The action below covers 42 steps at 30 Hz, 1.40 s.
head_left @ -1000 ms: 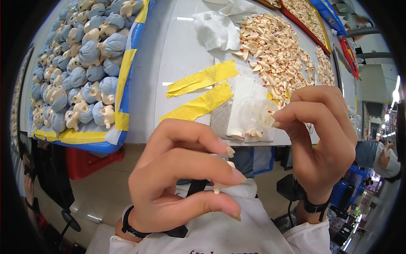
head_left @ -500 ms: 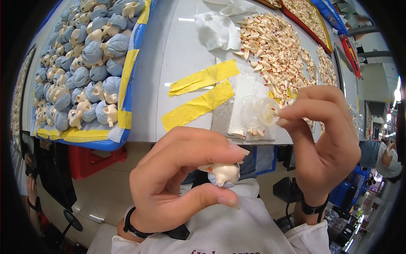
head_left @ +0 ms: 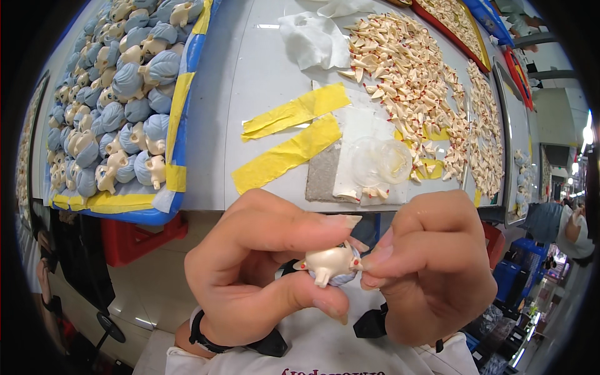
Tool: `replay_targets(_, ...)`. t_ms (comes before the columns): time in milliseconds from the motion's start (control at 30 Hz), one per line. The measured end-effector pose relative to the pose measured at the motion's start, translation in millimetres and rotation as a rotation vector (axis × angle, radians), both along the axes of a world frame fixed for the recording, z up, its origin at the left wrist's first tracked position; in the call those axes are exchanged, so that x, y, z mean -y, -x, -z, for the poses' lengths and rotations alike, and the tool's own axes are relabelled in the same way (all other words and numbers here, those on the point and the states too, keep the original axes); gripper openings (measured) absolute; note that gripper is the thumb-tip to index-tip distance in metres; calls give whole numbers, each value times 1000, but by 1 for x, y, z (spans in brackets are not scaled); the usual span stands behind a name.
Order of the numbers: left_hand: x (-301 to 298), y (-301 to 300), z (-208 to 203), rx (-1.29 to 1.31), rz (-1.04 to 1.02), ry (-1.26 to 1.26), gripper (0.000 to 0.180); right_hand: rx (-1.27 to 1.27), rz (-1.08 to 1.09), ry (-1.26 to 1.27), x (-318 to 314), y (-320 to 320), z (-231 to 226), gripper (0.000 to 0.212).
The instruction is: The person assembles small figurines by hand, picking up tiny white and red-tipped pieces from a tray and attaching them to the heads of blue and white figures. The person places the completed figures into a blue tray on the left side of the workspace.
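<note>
My left hand [head_left: 247, 265] is closed around a small doll head [head_left: 331, 262], gripped between thumb and fingers low in front of my body. The head is cream with pale blue hair, turned so that its neck stub points down. A pointed ear with a red dot sticks out on its left side. At its right side my right hand [head_left: 431, 269] pinches a small cream ear [head_left: 357, 264] with red on it, against the head. The fingertips hide part of that ear. Beyond the hands, a clear round dish [head_left: 381, 164] rests on white paper.
A blue-rimmed tray [head_left: 178, 125] of similar blue-haired heads stands at the left. Loose cream ears [head_left: 406, 75] are heaped at the back right. Yellow tape strips [head_left: 290, 153] and a crumpled white cloth [head_left: 312, 40] lie on the table. A red stool [head_left: 140, 240] stands below.
My right hand has come from the clear dish down and left to the doll head, bringing the small ear against its right side. My left hand keeps its hold, the head slightly turned.
</note>
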<state>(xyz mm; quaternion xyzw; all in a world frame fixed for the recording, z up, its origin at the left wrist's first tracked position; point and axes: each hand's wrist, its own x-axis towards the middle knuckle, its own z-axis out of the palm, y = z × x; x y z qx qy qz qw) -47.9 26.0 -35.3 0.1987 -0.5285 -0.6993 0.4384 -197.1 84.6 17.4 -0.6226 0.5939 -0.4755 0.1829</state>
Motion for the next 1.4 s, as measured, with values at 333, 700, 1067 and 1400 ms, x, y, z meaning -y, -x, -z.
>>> replay_targets(333,-3,-1,-5,36,-25,10,44,-124,-109,8,-1,11,-5,24)
replay_targets(700,12,-10,-39,752,-378,1077,34,80,363,-257,-30,98,-34,20)
replay_targets(1067,76,-77,-60,1678,-475,741,48,-284,781,-381,-104,308,-29,36)
replay_targets(1400,78,-50,-72,1524,-548,628,35,-627,369,-389,-17,214,-32,32)
